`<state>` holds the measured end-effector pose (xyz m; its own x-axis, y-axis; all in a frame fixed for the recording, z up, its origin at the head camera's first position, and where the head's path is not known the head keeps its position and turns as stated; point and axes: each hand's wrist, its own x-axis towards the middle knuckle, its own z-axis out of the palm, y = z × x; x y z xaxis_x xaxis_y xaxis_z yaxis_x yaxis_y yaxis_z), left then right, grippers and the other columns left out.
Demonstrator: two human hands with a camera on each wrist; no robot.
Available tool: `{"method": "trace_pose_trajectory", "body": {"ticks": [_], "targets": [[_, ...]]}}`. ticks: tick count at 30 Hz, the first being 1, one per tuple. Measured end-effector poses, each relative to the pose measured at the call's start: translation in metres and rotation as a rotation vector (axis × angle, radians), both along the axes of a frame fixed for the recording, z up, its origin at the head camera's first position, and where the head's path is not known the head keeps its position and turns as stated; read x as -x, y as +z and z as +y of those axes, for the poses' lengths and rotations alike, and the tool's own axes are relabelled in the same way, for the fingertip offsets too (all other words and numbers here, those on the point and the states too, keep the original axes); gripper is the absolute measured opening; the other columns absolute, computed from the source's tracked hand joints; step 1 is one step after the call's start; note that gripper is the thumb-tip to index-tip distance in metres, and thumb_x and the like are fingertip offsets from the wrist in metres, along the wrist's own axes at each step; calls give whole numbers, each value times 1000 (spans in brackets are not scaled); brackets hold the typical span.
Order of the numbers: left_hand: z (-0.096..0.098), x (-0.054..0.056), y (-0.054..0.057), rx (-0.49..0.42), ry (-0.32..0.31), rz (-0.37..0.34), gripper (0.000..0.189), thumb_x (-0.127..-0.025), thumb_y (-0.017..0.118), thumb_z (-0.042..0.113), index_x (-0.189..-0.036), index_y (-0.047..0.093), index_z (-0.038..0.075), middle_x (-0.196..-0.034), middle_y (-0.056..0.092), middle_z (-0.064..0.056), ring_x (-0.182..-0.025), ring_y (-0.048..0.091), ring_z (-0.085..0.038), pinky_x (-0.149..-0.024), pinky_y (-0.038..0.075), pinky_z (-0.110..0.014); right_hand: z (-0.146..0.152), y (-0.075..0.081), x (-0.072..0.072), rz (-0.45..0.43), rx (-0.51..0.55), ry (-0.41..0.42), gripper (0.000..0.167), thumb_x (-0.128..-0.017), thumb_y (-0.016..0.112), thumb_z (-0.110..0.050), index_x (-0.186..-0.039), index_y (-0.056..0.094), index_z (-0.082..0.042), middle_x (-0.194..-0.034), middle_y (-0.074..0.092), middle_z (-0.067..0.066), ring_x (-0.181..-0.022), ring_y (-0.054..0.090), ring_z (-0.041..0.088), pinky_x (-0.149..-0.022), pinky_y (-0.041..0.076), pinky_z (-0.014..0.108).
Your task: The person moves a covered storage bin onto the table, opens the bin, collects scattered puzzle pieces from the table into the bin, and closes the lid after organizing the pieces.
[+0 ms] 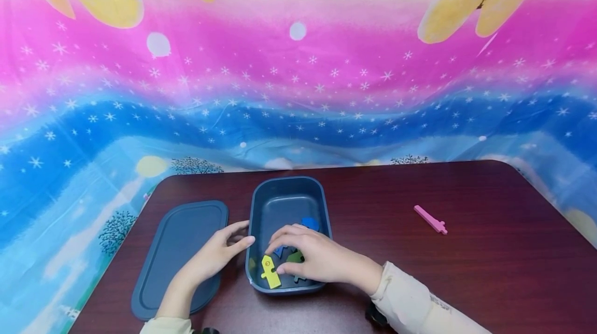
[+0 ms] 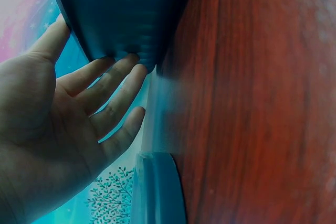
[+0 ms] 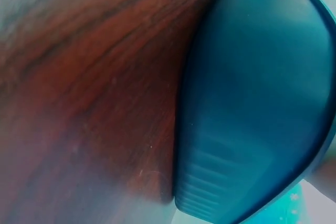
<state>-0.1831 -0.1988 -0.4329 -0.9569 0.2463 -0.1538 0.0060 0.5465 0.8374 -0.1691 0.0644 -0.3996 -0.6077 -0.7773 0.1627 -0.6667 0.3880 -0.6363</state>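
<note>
A dark blue-grey box [image 1: 290, 182] without its lid stands on the table. My left hand [image 1: 215, 253] is at its left side, thumb by the rim; in the left wrist view the fingertips [image 2: 137, 72] touch the outer wall, fingers nearly straight. My right hand [image 1: 317, 256] reaches over the right rim into the box, with fingers bent and thumb apart from them. Close to its thumb and fingertips lies a flat yellow puzzle-like piece [image 1: 270, 274]. A dark green piece [image 1: 295, 257] and blue pieces [image 1: 310, 223] lie in the box, partly hidden by this hand.
The matching lid [image 1: 186, 240] lies flat on the dark red-brown table [image 1: 373, 194], left of the box. A long pink piece [image 1: 430, 219] with a notched end lies at the right. A patterned cloth [image 1: 298, 90] hangs behind the table.
</note>
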Motion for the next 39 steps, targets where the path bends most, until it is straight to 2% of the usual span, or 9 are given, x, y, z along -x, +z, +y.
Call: {"method": "trace_pose_trajectory", "body": {"ticks": [2,7,16,21,27,33,39], "targets": [[0,0,0,1,0,2,55,-100,62,31,-145,47,3,-130,60,-14,-115,60,-30,-97,48,-50,2,0,0,4,10,-5,31,-95,70,-27,-125,66,-22,-131,56,-10,-123,50,6,-109,38,46],[0,0,0,3,3,-3,55,-100,62,31,-146,47,3,-130,60,-13,-115,60,-30,-97,48,-49,5,2,-1,-7,30,-17,31,-95,69,-27,-126,66,-22,-132,56,-9,-124,49,7,-107,40,44],[1,0,-1,9,15,-4,56,-99,62,32,-145,48,3,-130,61,-13,-115,61,-30,-96,49,-49,13,7,-5,-60,89,-30,31,-95,69,-25,-126,65,-24,-132,54,-12,-119,49,7,-90,52,31],[1,0,-1,2,18,-5,56,-99,63,31,-145,48,4,-130,61,-14,-114,61,-30,-96,50,-49,19,10,-10,-69,108,-43,32,-94,71,-25,-125,66,-25,-131,53,-15,-120,49,7,-91,52,32],[1,0,-1,-4,13,2,55,-99,63,31,-145,49,4,-128,62,-13,-113,61,-29,-96,50,-48,30,14,-15,-74,119,-87,33,-92,73,-23,-124,65,-28,-132,55,-10,-116,52,9,-93,51,37],[0,-1,0,0,12,11,55,-99,63,30,-145,48,4,-129,61,-13,-114,61,-29,-97,49,-48,38,15,-17,-46,135,-108,36,-90,76,-19,-123,65,-30,-130,54,-16,-116,52,8,-95,49,40],[1,-1,1,0,6,14,55,-99,63,30,-145,48,4,-129,61,-13,-114,61,-30,-97,48,-49,49,18,-20,-8,151,-141,34,-90,75,-26,-122,66,-32,-129,54,-18,-121,50,7,-98,48,37]]}}
